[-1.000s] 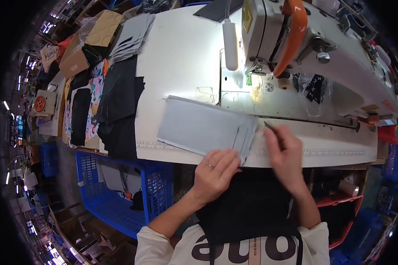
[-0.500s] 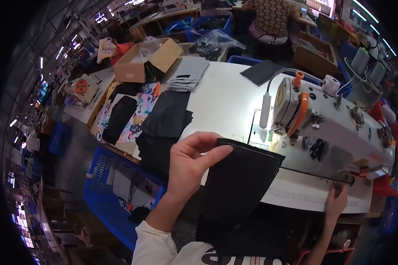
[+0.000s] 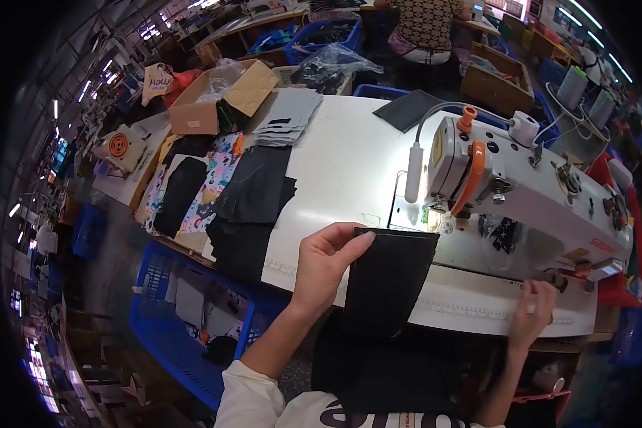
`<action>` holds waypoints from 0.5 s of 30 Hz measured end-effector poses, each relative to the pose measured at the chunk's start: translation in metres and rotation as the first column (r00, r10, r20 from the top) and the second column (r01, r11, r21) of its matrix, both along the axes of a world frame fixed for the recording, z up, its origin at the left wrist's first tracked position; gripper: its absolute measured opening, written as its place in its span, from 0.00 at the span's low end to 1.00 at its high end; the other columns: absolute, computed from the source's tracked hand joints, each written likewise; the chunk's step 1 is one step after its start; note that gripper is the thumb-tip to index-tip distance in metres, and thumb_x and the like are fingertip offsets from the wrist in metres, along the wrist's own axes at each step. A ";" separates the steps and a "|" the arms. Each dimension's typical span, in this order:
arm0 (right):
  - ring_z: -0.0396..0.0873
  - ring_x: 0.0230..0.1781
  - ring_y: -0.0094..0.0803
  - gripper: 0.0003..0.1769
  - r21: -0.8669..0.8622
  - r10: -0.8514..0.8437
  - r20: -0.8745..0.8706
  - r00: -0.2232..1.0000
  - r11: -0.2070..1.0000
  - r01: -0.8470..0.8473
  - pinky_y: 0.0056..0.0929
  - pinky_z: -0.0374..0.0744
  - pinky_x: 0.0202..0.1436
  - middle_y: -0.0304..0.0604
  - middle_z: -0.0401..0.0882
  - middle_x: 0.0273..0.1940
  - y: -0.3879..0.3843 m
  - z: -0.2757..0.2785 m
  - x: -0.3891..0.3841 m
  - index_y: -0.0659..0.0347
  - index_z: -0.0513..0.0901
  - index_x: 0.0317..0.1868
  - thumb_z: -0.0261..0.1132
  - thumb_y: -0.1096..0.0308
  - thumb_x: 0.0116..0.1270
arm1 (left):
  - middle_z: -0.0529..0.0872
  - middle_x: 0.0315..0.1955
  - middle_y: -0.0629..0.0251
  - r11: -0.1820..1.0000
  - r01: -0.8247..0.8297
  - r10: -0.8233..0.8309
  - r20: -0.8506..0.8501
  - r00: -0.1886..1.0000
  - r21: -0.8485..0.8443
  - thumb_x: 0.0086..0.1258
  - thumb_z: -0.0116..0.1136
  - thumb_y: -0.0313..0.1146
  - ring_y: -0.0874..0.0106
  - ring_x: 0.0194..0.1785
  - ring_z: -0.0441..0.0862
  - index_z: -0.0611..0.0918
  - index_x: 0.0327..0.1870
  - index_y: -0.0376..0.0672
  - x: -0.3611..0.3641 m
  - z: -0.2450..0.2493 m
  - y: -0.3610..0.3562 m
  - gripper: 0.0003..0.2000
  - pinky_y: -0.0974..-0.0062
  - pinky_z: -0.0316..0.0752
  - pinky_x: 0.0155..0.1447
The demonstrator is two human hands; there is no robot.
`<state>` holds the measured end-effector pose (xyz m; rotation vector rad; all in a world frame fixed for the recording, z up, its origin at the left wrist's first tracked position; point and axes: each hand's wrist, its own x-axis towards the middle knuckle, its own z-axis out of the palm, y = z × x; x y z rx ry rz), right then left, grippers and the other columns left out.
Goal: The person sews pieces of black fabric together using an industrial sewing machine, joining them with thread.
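Black cloth (image 3: 391,289) hangs straighter now, seemingly light and limp, best held where the left hand (image 3: 317,269) pinches its top corner; the right hand (image 3: 531,314) half-curls, grip unclear.

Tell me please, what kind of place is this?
Probably a sewing workshop: a sewing machine, stacked grey fabric pieces and large thread spools are in view.

held panel (image 3: 392,282) is showing plain black | bench (image 3: 335,157) is showing white | sewing machine (image 3: 542,192) is showing white, its lever (image 3: 471,178) orange | printed cloth (image 3: 219,171) is mixing pink, blue and orange on white | basket (image 3: 165,357) is showing blue | stacked pieces (image 3: 290,114) are showing grey
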<state>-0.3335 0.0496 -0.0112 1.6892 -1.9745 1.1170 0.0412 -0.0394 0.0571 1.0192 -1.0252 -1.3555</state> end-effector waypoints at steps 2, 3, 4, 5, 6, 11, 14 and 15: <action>0.78 0.40 0.33 0.06 0.027 0.188 0.223 0.956 0.980 -0.199 0.29 0.76 0.42 0.45 0.80 0.43 -0.008 0.017 0.049 0.66 0.84 0.47 0.66 0.79 0.71 | 0.91 0.38 0.65 1.000 0.006 -0.006 0.005 1.000 0.018 0.74 0.67 0.27 0.81 0.41 0.86 0.88 0.51 0.33 0.000 -0.005 -0.002 0.09 0.82 0.81 0.47; 0.78 0.39 0.30 0.06 0.067 0.247 0.328 0.912 0.957 -0.283 0.27 0.76 0.40 0.43 0.81 0.42 -0.011 0.027 0.073 0.66 0.84 0.47 0.66 0.78 0.72 | 0.91 0.38 0.65 0.999 0.011 -0.011 -0.001 1.000 0.039 0.75 0.66 0.27 0.80 0.41 0.86 0.88 0.51 0.33 0.000 -0.006 -0.003 0.10 0.82 0.81 0.47; 0.78 0.38 0.27 0.06 0.095 0.295 0.431 0.853 0.925 -0.368 0.25 0.75 0.38 0.42 0.82 0.42 -0.014 0.035 0.094 0.65 0.84 0.48 0.65 0.78 0.72 | 0.91 0.39 0.65 0.998 0.017 -0.016 -0.008 1.000 0.060 0.75 0.65 0.27 0.80 0.41 0.86 0.88 0.52 0.32 0.000 -0.008 -0.004 0.10 0.82 0.81 0.48; 0.78 0.37 0.25 0.07 0.133 0.313 0.510 0.801 0.892 -0.433 0.24 0.75 0.37 0.42 0.83 0.43 -0.018 0.040 0.110 0.65 0.84 0.49 0.66 0.77 0.72 | 0.91 0.39 0.65 0.997 0.021 -0.020 -0.015 1.000 0.080 0.76 0.64 0.28 0.80 0.41 0.86 0.88 0.53 0.32 0.000 -0.010 -0.004 0.10 0.82 0.81 0.48; 0.78 0.35 0.23 0.08 0.164 0.323 0.585 0.744 0.851 -0.499 0.23 0.76 0.37 0.41 0.83 0.43 -0.023 0.043 0.123 0.66 0.84 0.50 0.66 0.77 0.72 | 0.91 0.39 0.65 0.996 0.024 -0.023 -0.015 1.000 0.086 0.76 0.64 0.28 0.80 0.41 0.86 0.88 0.53 0.32 0.000 -0.013 -0.004 0.10 0.82 0.81 0.48; 0.78 0.34 0.19 0.10 0.093 0.257 0.865 0.431 0.763 -0.640 0.20 0.76 0.38 0.38 0.85 0.41 -0.046 0.037 0.158 0.67 0.83 0.50 0.69 0.73 0.72 | 0.92 0.42 0.61 0.994 0.024 -0.027 0.024 0.999 0.102 0.77 0.61 0.27 0.76 0.44 0.89 0.87 0.53 0.31 -0.002 -0.025 -0.003 0.11 0.77 0.85 0.48; 0.79 0.35 0.17 0.11 0.106 0.201 0.912 0.356 0.724 -0.682 0.18 0.76 0.39 0.36 0.85 0.39 -0.053 0.028 0.162 0.67 0.83 0.50 0.71 0.71 0.73 | 0.91 0.43 0.60 0.992 0.022 -0.028 0.047 0.998 0.127 0.78 0.60 0.27 0.75 0.45 0.89 0.87 0.54 0.30 -0.001 -0.029 -0.003 0.11 0.77 0.86 0.49; 0.79 0.35 0.16 0.11 0.110 0.200 0.912 0.358 0.721 -0.684 0.18 0.76 0.39 0.36 0.85 0.38 -0.053 0.026 0.161 0.67 0.83 0.50 0.71 0.70 0.73 | 0.91 0.44 0.60 0.991 0.030 -0.033 0.024 0.999 0.128 0.78 0.60 0.28 0.75 0.45 0.89 0.87 0.54 0.31 -0.001 -0.030 -0.003 0.11 0.77 0.86 0.49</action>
